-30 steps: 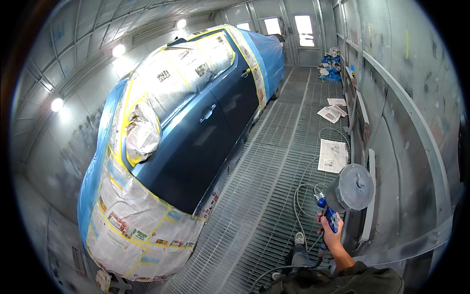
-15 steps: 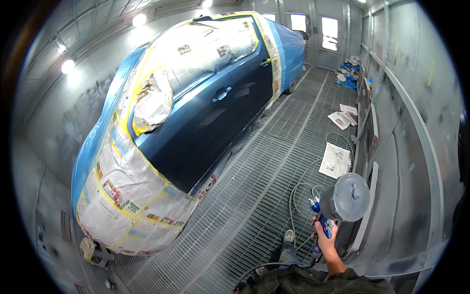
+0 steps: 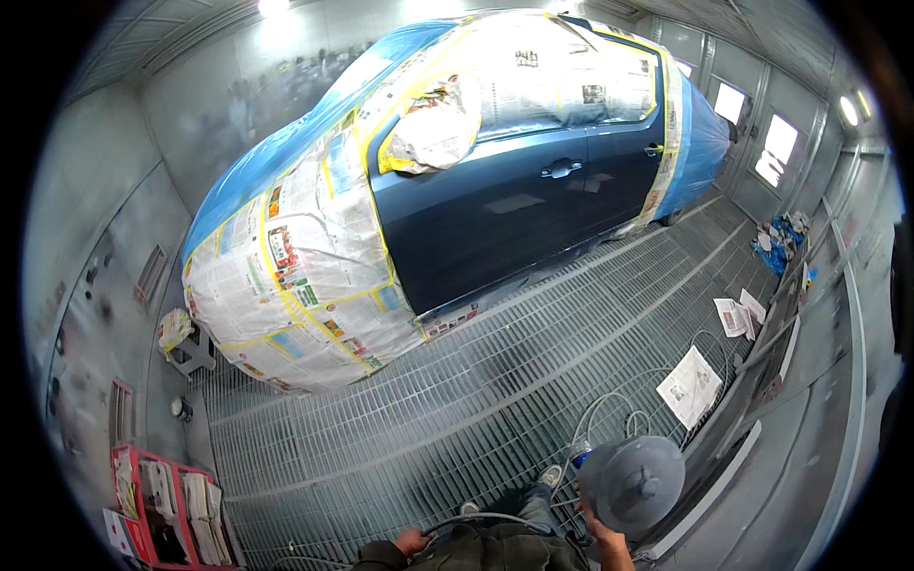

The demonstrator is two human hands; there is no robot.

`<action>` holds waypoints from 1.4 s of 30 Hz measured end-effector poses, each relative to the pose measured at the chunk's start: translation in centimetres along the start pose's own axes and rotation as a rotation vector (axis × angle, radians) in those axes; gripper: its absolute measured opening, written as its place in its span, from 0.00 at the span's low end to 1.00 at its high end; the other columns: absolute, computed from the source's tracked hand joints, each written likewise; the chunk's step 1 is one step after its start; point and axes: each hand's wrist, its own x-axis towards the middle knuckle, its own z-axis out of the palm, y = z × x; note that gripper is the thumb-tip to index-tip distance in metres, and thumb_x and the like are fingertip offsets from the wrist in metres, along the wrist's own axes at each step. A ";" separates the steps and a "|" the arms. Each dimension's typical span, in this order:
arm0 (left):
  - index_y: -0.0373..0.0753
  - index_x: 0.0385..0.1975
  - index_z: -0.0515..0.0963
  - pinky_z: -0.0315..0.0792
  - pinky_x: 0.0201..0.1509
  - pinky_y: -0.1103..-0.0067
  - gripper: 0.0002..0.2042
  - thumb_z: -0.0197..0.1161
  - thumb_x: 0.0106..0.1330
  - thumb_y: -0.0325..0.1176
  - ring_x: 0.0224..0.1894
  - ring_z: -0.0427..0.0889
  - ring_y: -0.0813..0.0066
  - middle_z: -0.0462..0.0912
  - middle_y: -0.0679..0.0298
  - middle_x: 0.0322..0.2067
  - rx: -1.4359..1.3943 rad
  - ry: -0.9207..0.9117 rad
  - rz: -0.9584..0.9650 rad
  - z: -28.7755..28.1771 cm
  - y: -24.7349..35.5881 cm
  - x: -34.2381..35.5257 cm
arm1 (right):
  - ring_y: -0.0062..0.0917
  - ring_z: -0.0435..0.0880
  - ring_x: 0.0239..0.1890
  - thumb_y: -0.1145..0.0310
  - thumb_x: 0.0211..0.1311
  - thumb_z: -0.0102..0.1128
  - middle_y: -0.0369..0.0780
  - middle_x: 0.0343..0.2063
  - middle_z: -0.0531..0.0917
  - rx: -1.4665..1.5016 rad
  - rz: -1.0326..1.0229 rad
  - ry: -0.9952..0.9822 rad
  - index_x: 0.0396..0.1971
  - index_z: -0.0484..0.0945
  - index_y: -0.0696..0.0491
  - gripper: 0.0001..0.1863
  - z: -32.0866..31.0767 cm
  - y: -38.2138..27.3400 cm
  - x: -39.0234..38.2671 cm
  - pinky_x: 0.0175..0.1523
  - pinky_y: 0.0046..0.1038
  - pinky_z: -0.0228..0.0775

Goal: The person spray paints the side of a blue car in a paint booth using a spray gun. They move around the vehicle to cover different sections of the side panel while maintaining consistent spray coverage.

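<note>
My right hand (image 3: 597, 526) is closed round the grip of a paint spray gun (image 3: 580, 455), mostly hidden behind its large grey cup (image 3: 632, 483). At the lower edge, close to my body, my left hand (image 3: 412, 542) is closed on the air hose (image 3: 476, 517), which runs across in front of me. Beyond a stretch of floor stands a car with bare dark blue doors (image 3: 505, 209). Masking paper (image 3: 314, 257) edged with yellow tape covers its front, windows and mirror (image 3: 433, 133). Blue plastic film (image 3: 314, 124) wraps the bonnet side and the rear.
The floor is metal grating (image 3: 457, 409). Loose hose coils (image 3: 609, 409) lie by newspaper sheets (image 3: 690, 387) along the right wall. A red rack of papers (image 3: 171, 509) stands at lower left, near a can (image 3: 181, 409) and a stool (image 3: 195, 350). Crumpled plastic (image 3: 781, 238) lies far right.
My view has turned left, so the car sits further right in it. The spray gun in my right hand is lower in view. My left hand on the hose has come into fuller view.
</note>
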 end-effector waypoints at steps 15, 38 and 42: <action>0.36 0.31 0.82 0.71 0.38 0.59 0.31 0.53 0.59 0.64 0.35 0.80 0.44 0.80 0.44 0.28 0.048 0.124 0.218 1.6 -0.2 -0.7 | 0.24 0.78 0.35 0.75 0.62 0.55 0.44 0.40 0.79 0.264 0.057 0.119 0.46 0.73 0.61 0.13 -1.7 -7.1 1.4 0.27 0.21 0.74; 0.32 0.26 0.79 0.68 0.32 0.62 0.25 0.56 0.62 0.53 0.37 0.81 0.54 0.80 0.46 0.30 0.050 0.076 0.094 -0.9 1.9 1.3 | 0.24 0.80 0.34 0.74 0.63 0.54 0.45 0.38 0.80 0.632 -0.034 0.614 0.43 0.72 0.64 0.12 -6.5 -8.7 2.5 0.21 0.21 0.77; 0.32 0.26 0.79 0.68 0.32 0.62 0.25 0.56 0.62 0.54 0.36 0.81 0.54 0.80 0.46 0.29 0.049 0.065 0.087 -1.7 2.6 0.2 | 0.23 0.80 0.34 0.75 0.62 0.54 0.46 0.38 0.81 0.616 -0.018 0.619 0.40 0.74 0.66 0.10 -6.4 -8.5 2.1 0.21 0.21 0.77</action>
